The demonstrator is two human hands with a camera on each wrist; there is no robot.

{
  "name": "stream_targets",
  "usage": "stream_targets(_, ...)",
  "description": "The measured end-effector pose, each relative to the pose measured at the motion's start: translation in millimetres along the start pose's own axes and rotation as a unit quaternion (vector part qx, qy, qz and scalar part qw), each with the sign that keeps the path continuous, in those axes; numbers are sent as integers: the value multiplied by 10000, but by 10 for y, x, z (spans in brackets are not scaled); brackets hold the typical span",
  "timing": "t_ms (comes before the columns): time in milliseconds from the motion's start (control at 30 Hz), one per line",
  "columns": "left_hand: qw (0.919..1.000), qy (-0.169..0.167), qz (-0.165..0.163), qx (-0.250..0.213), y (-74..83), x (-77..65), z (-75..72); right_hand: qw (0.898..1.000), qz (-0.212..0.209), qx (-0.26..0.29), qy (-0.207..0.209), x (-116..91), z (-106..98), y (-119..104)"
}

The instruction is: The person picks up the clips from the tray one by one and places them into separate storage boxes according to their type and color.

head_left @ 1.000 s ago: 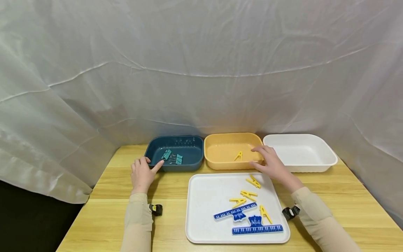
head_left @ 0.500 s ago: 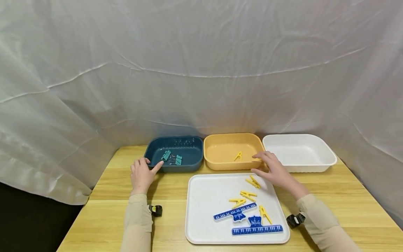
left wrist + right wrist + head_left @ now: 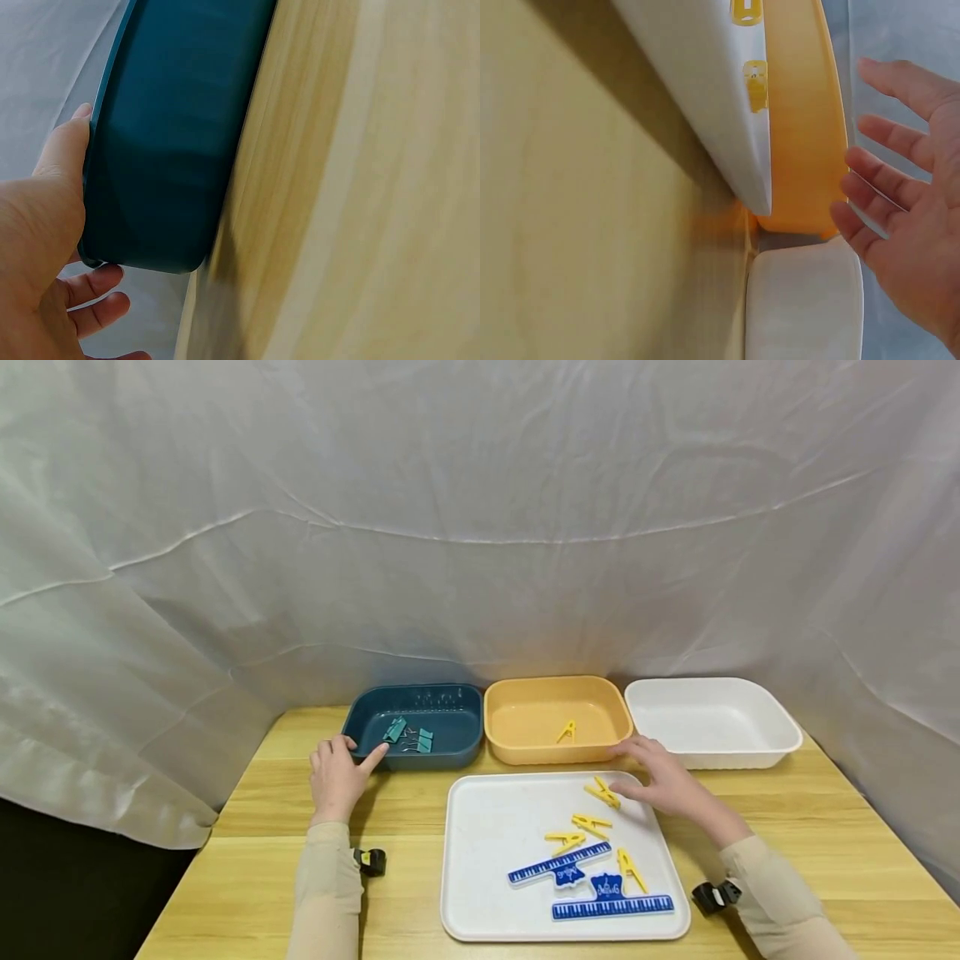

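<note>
My left hand [image 3: 337, 777] rests at the near left corner of the dark teal bin [image 3: 442, 760], its thumb along the rim and its other fingers loose outside the corner. Teal binder clips [image 3: 425, 741] lie in that bin. My right hand [image 3: 663, 781], fingers spread and holding nothing, hovers over the far right corner of the white tray [image 3: 487, 810]. Its thumb is close to a yellow clip [image 3: 603, 792], while its fingertips overlap the near right corner of the yellow bin [image 3: 525, 753]. One yellow clip [image 3: 567, 732] lies inside that bin.
Several yellow clips [image 3: 592, 824] and two blue piano-key-patterned clips [image 3: 613, 907] lie on the tray. A white bin [image 3: 720, 760] stands right of the yellow one on the wooden table [image 3: 397, 893]. Behind the bins hangs a pale curtain [image 3: 480, 593].
My right hand has drawn back from over the yellow bin's right side toward the tray's far right corner, closer to the yellow clip there. The left hand has stayed put.
</note>
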State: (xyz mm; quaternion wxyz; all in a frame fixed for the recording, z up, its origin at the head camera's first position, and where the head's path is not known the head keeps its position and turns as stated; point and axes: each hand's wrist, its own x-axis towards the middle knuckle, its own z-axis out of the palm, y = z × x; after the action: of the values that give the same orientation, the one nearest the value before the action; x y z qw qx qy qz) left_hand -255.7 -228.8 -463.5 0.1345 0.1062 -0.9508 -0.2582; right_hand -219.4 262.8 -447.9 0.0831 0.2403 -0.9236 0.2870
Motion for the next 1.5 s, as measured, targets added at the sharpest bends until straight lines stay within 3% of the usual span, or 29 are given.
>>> stream_targets(233,10000,-9,-5,57,-10,1,-6,9990,69,-153,-424,-38,26,33)
stream_targets(467,10000,-27,3,62,7,-8,-25,9978,33,-203,-623,-60,58,34)
stream_targets(967,10000,-44,15,33,-4,-2,-35,9926,372,-205,-1135,-79,60,-31)
stream_targets(1500,10000,-47,54,22,-19,-2,-27,9909,517,-322,-1201,-51,115,-32)
